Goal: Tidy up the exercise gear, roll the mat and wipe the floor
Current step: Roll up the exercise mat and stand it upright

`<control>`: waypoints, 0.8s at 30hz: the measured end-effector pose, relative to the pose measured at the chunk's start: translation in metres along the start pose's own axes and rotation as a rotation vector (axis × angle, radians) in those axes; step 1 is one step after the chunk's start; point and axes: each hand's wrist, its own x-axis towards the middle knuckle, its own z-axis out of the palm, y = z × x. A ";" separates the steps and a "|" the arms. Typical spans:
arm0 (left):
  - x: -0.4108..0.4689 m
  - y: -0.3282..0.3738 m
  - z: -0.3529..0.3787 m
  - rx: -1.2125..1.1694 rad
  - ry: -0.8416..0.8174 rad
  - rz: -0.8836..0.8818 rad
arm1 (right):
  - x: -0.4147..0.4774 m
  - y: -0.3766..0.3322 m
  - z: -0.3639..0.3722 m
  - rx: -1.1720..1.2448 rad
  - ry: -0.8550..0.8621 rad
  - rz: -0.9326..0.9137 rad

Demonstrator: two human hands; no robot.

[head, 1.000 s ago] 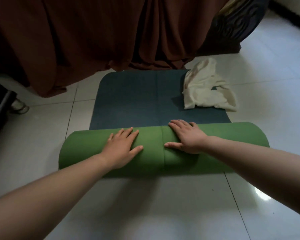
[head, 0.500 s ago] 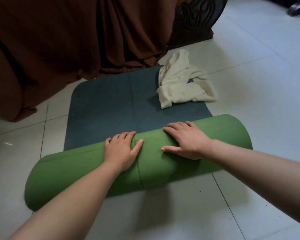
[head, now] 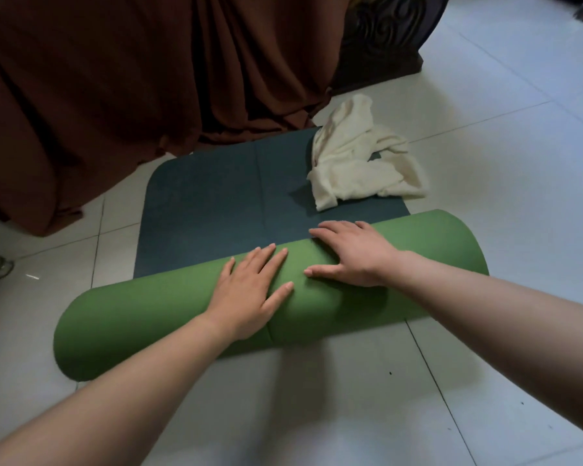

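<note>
- Where pale tiled floor meets a brown drape: mat, part-rolled, green roll nearest, teal remainder flat.
- Left hand, right hand: fingers straight, pressing the roll.
- Cream cloth: on the unrolled far corner.

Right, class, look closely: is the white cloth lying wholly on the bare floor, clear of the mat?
No: the white cloth lies partly on the unrolled blue part of the mat, its right edge spilling onto the floor tiles.
</note>
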 end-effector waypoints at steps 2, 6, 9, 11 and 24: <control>0.007 -0.003 -0.004 -0.009 -0.046 -0.001 | -0.012 -0.006 0.003 0.012 -0.028 -0.066; 0.023 -0.007 -0.018 -0.051 -0.142 0.011 | -0.029 -0.010 0.014 -0.131 -0.074 -0.141; 0.014 -0.017 -0.028 0.005 -0.214 0.102 | -0.030 -0.012 0.013 -0.124 -0.023 -0.130; -0.004 -0.027 -0.031 0.093 -0.238 0.165 | -0.030 -0.015 0.011 -0.086 -0.008 -0.112; -0.039 -0.074 -0.018 0.082 -0.060 0.086 | -0.018 -0.035 0.003 -0.140 -0.098 -0.007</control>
